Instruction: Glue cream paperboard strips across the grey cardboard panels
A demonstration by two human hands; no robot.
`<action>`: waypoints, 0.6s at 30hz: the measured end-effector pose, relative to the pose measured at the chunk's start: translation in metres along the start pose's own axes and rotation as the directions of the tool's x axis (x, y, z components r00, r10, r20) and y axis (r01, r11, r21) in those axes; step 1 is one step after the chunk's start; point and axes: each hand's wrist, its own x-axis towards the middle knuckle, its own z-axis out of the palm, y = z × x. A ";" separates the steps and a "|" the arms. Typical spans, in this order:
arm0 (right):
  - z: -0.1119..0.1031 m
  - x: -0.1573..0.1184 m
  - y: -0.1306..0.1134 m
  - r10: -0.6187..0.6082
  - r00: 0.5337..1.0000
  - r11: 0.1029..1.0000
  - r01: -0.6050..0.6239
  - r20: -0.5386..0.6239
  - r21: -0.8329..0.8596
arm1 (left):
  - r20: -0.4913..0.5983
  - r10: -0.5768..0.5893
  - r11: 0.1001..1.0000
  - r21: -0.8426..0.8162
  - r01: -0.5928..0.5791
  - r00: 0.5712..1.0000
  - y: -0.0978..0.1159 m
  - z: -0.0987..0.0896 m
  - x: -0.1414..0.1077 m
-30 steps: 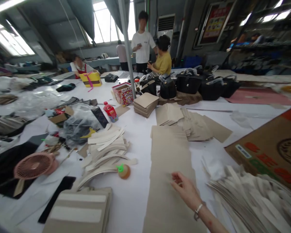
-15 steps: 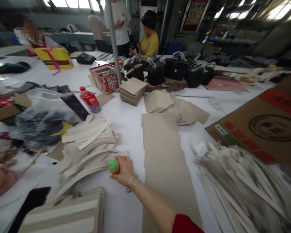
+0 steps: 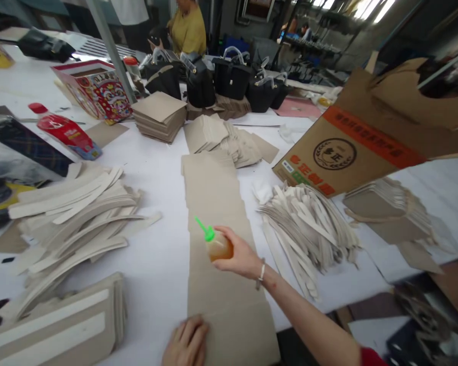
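My right hand [image 3: 240,252] is wrapped round a squeeze bottle [image 3: 220,247] of amber liquid with a green nozzle, held tilted above a long row of overlapping beige board sheets [image 3: 213,203]. At the bottom of the view my left hand [image 3: 187,341] rests on the left edge of the nearest sheets, its fingers laid down on the board and slightly bent. Left of the row lie curved beige strips [image 3: 87,218] in a loose pile. A stack of beige panels with pale bands [image 3: 72,325] sits at the lower left.
A heap of thin pale strips [image 3: 309,218] lies right of the row, before a large cardboard carton [image 3: 351,142]. Farther back are a stack of square boards [image 3: 160,114], a red bottle [image 3: 66,132], a patterned box [image 3: 99,91], black handbags [image 3: 231,76] and a person in yellow [image 3: 189,28].
My right hand has carried the squeeze bottle from the curved strips rightward to above the board row. My left hand has come into view at the bottom. The view has turned right and downward.
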 end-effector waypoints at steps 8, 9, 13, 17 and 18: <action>-0.076 -0.170 0.058 0.416 0.819 0.767 -0.081 -0.396 0.637 | 0.066 -0.005 0.994 0.107 -0.002 0.998 0.016 -0.018 0.001; -0.077 -0.188 0.063 0.445 0.816 0.742 -0.105 -0.369 0.663 | 0.074 0.007 0.992 0.126 -0.017 0.997 0.016 -0.018 0.001; -0.065 -0.239 0.083 0.539 0.762 0.700 -0.168 -0.359 0.695 | 0.109 0.052 0.978 0.194 -0.072 0.993 0.019 -0.023 0.001; -0.046 -0.265 0.095 0.622 0.650 0.588 -0.021 -0.436 0.808 | 0.136 0.130 0.966 0.206 -0.157 0.982 0.034 -0.030 0.004; -0.042 -0.269 0.097 0.634 0.649 0.550 0.004 -0.421 0.835 | 0.155 0.161 0.963 0.194 -0.190 0.975 0.040 -0.031 0.005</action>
